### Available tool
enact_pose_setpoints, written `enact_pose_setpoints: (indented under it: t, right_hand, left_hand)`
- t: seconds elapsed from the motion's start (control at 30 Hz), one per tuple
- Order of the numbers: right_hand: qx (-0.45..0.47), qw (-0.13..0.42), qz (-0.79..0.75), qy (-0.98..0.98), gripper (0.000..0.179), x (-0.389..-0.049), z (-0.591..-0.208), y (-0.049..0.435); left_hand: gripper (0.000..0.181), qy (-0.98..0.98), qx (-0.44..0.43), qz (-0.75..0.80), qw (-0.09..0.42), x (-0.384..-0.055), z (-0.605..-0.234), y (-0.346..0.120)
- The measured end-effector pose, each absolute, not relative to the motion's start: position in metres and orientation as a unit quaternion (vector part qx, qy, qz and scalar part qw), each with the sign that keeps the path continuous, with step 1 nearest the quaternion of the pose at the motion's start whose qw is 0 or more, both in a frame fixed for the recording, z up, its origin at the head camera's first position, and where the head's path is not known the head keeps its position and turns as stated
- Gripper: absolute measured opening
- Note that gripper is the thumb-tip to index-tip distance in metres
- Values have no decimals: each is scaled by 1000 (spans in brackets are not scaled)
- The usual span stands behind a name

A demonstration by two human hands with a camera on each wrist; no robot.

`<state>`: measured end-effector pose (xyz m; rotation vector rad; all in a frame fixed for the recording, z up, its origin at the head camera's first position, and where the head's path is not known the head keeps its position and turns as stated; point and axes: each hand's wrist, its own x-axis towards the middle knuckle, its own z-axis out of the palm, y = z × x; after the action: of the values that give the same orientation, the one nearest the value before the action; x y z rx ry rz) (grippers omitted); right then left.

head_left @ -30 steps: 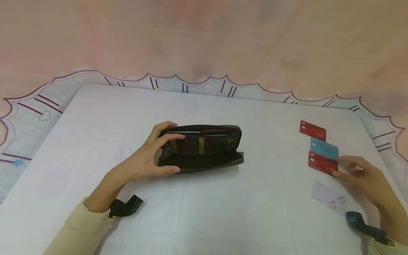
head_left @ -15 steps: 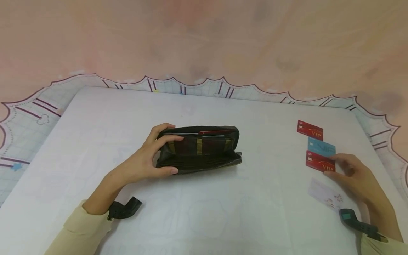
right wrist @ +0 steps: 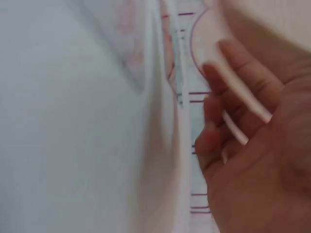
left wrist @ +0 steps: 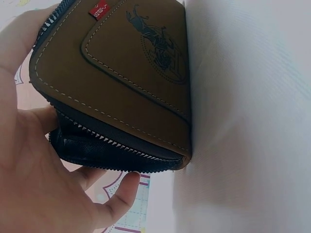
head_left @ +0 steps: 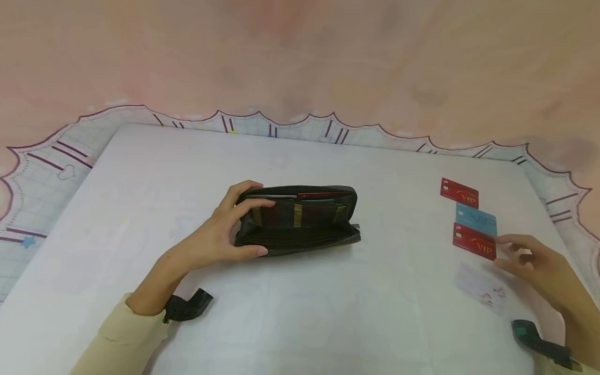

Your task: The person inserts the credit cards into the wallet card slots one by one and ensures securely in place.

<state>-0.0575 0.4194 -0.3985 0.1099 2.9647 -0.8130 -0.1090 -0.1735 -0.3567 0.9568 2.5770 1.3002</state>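
A dark zip-around wallet (head_left: 300, 219) stands unzipped near the table's middle, its mouth facing up. Inside its rear pocket show the edges of a red card (head_left: 321, 196) and a white card (head_left: 276, 197). My left hand (head_left: 225, 229) holds its left end, fingers at the back and inside, thumb along the front. The left wrist view shows its brown stitched outside (left wrist: 116, 73) with a horse print. My right hand (head_left: 544, 265) is at the right edge of the lower red VIP card (head_left: 474, 241), fingers loosely bent, with nothing visible between them.
A blue card (head_left: 477, 217) partly underlies the lower red card, and another red VIP card (head_left: 459, 192) lies farther back. A pale translucent card (head_left: 480, 289) with red marks lies nearer. All rest on a white-covered table (head_left: 375, 312) with a patterned border behind.
The right hand reached left over the lower red card, then drew back right to its edge. The left hand and wallet hold their place; small shifts of the whole view show.
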Motion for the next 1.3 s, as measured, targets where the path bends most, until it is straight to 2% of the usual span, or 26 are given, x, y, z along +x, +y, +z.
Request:
enact_pose_setpoints:
  t: [0.1, 0.23, 0.33, 0.5, 0.8, 0.9, 1.1, 1.3]
  right_hand:
    - [31, 58, -250, 966, 52, -42, -393, 415]
    - [45, 129, -234, 963, 66, -21, -390, 407]
    - [65, 162, -230, 957, 78, -8, -394, 404]
    - [93, 165, -225, 956, 85, 0, -406, 405]
    - [99, 161, -198, 962, 83, -5, -407, 408]
    - [99, 155, -196, 963, 83, -1, -406, 409]
    - [106, 178, -201, 958, 89, -2, -403, 407]
    - [95, 155, -221, 958, 86, -5, -401, 401]
  left_hand:
    - [72, 845, 315, 429, 48, -109, -357, -173]
    - [71, 845, 319, 427, 45, -110, -358, -174]
    - [71, 846, 322, 423, 46, -110, -359, -173]
    - [74, 849, 325, 415, 43, -109, -360, -173]
    - [74, 849, 334, 407, 27, -109, -359, -172]
    - [74, 849, 338, 405, 30, -111, -358, -169]
    - [74, 853, 328, 404, 41, -111, -360, -169]
    - [74, 854, 316, 411, 57, -112, -361, -172]
